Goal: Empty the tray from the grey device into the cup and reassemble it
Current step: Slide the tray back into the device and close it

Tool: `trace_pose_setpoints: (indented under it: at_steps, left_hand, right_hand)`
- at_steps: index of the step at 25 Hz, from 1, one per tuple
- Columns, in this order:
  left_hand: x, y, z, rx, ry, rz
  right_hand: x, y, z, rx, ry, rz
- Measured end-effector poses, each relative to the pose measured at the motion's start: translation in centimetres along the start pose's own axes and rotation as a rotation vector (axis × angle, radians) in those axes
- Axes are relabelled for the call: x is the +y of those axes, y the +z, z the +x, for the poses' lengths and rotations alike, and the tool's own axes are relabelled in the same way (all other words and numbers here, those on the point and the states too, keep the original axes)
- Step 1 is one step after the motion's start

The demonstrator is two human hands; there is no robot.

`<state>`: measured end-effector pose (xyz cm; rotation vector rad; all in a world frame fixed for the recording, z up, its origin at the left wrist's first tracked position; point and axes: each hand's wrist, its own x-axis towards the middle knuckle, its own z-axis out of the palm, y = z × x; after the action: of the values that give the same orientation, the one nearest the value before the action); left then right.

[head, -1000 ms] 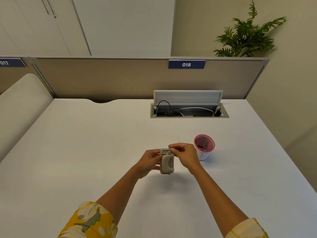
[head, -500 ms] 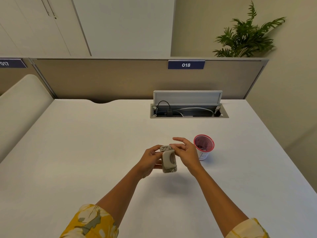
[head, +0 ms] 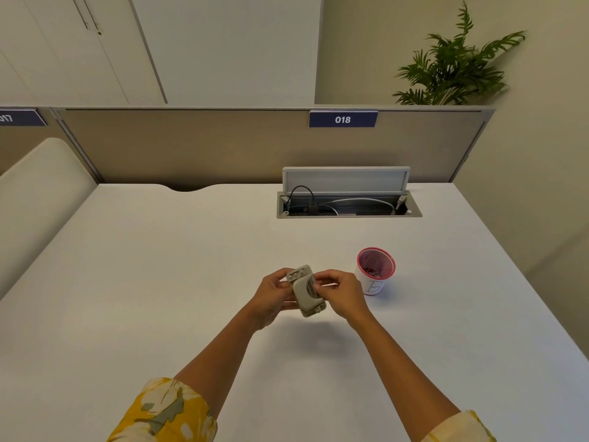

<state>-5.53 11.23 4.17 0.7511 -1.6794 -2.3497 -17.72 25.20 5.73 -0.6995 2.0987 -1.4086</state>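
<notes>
A small grey device (head: pixel 305 290) is held above the white table (head: pixel 159 282), tilted with its top leaning left. My left hand (head: pixel 274 295) grips it from the left and behind. My right hand (head: pixel 342 293) pinches its right side with thumb and fingers over the dark oval part on its front. A white paper cup (head: pixel 376 271) with a red rim and a hand-drawn letter stands on the table just right of my right hand, with dark bits inside. No separate tray shows.
An open cable hatch (head: pixel 349 202) with wires sits in the table at the back. A beige partition (head: pixel 223 145) with a blue 018 label closes off the far edge. A plant (head: pixel 455 68) stands behind it on the right.
The device has tilted further to the left and turned in my hands. My right hand's fingers, spread half a second ago, have closed back onto the device's right side.
</notes>
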Motion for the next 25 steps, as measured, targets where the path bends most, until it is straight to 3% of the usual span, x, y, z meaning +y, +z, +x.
trace_pose_setpoints:
  at_steps: [6, 11, 14, 16, 19, 25]
  left_hand:
    - [0.3, 0.4, -0.4, 0.001, 0.073, 0.063]
    - [-0.5, 0.5, -0.4, 0.117, 0.095, -0.077]
    - [-0.6, -0.1, 0.0, 0.232, 0.091, -0.177]
    - [-0.5, -0.7, 0.1, 0.268, 0.082, -0.209]
    - [-0.7, -1.4, 0.2, 0.288, 0.069, -0.227]
    - [-1.0, -1.3, 0.2, 0.303, 0.074, -0.268]
  right_hand:
    - [-0.3, 0.3, -0.1, 0.050, -0.063, -0.121]
    - [0.2, 0.1, -0.2, 0.073, 0.028, 0.152]
    - [0.7, 0.6, -0.5, -0.014, 0.209, 0.354]
    - [0.9, 1.0, -1.0, -0.084, 0.229, 0.412]
    - [0.8, 1.7, -1.1, -0.101, 0.215, 0.336]
    - [0.5, 3.1, -0.5, 0.016, 0.230, 0.315]
